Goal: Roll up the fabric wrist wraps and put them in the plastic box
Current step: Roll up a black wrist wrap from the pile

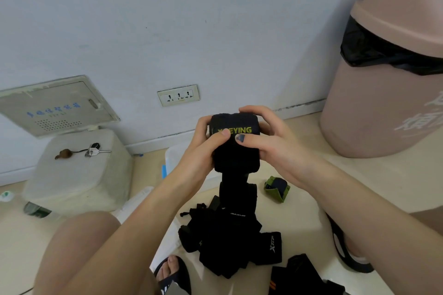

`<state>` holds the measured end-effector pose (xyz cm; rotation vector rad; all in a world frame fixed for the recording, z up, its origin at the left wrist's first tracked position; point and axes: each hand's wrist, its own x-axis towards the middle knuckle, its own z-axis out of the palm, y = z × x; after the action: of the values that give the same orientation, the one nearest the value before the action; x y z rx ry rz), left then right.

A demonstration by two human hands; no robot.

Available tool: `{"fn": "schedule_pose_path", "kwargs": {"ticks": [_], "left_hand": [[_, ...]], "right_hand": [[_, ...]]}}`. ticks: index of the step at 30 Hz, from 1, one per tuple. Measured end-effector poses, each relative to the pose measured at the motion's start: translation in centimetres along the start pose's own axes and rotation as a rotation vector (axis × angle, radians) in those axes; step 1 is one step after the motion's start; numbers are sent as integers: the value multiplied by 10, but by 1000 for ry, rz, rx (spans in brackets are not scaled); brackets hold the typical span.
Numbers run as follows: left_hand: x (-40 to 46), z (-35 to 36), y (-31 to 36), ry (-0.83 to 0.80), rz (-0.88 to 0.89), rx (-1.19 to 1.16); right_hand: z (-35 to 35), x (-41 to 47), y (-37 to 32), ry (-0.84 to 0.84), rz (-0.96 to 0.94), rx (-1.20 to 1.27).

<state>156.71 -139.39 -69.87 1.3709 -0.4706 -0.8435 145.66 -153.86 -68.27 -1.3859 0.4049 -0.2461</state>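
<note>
Both hands hold up a black fabric wrist wrap (236,151) with yellow lettering, partly rolled, its loose tail hanging down toward the floor. My left hand (203,148) grips the roll's left side with the thumb on its front. My right hand (268,136) grips the right side, fingers over the top and thumb on the front. Below lies a pile of black wraps (227,242) on the floor. A rolled green and black wrap (276,188) sits to the right. The clear plastic box (175,158) shows partly behind my left hand.
A large pink bin (388,79) with a black liner stands at the right. A white lidded container (79,170) with keys (93,149) on it sits at the left against the wall. My knees and sandalled feet (173,273) frame the pile.
</note>
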Motion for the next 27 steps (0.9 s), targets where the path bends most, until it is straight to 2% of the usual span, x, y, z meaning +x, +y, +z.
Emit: {"fn": "schedule_pose_path", "kwargs": {"ticks": [3,6,11,17,20,24,27], "left_hand": [[0,-2,-2,-11,49,41],[0,-3,-2,-5,100,77],[0,-3,-3,-26,119,91],[0,2,-1,-39,33,12],[-1,2,-2,-28,57,1],[-1,-1,-1,-29,115,-45],[-1,-3,4,23,145,-107]], "right_hand": [[1,0,-4,-41,65,-37],[4,1,-4,-8,95,-62],[5,3,3,84,3,-109],[4,-1,6,59,-63,-126],[2,-1,7,53,-68,-121],[-3,0,10,-29,37,-63],[-4,-6,18,-158,169,-133]]}}
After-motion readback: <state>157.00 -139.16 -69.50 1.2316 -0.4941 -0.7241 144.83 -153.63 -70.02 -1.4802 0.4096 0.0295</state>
